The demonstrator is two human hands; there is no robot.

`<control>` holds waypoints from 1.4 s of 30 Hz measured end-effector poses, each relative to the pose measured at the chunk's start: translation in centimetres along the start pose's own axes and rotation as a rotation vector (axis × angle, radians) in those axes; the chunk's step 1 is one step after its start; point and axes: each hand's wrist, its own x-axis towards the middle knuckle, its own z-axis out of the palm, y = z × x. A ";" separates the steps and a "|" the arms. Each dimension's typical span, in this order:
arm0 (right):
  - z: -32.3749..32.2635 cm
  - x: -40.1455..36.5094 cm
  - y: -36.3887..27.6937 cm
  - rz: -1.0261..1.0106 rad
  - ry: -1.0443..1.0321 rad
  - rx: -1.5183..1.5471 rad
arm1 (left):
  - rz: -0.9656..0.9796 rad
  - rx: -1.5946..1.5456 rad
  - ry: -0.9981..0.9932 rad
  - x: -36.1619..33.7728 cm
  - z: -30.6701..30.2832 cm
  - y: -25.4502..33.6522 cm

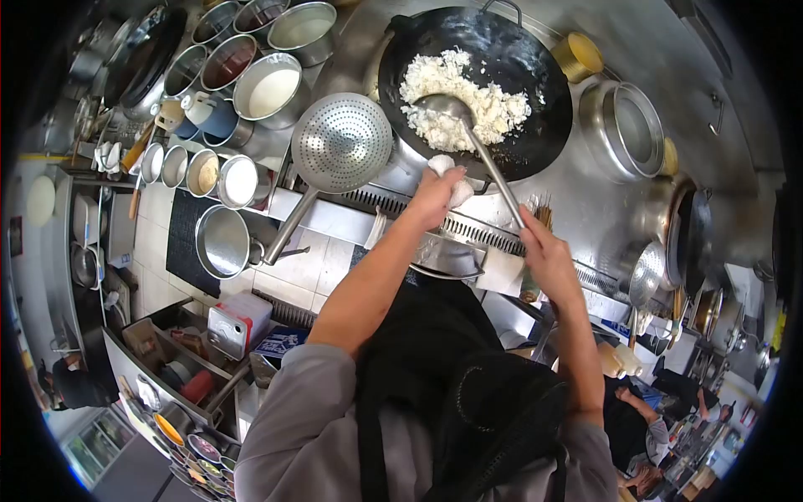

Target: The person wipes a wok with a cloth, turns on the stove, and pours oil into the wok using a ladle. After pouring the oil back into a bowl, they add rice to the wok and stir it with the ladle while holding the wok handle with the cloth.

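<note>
A large black wok [535,125] sits on the stove with white rice [439,75] in it. My right hand [548,255] is closed round the handle of a metal ladle [493,163], whose bowl rests in the rice. At the wok's near edge, my left hand [435,197] grips a folded white cloth [460,191]; the cloth hides whatever part of the wok's rim or handle is beneath it. Left of the wok, a perforated strainer [343,142] lies with its long handle pointing toward me.
Metal pots [268,88] and small seasoning containers [238,180] stand at the left. Stacked steel basins [633,130] and a yellow tin [577,56] are right of the wok. An open drawer [155,368] juts out at lower left. Other people [644,418] are at lower right.
</note>
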 end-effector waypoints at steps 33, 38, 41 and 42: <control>-0.1 0.7 4.6 -0.111 0.115 -0.382 | -0.036 0.047 -0.080 1.4 -1.1 -0.8; 0.4 5.2 3.4 -0.122 0.244 0.081 | -0.004 0.070 -0.091 2.2 -2.1 -1.7; 2.4 8.8 4.8 -0.246 0.562 0.005 | -0.043 0.054 -0.064 2.5 -1.8 -1.5; 2.9 10.7 4.0 -0.006 0.448 0.087 | -0.026 0.062 -0.091 3.3 -2.3 -2.1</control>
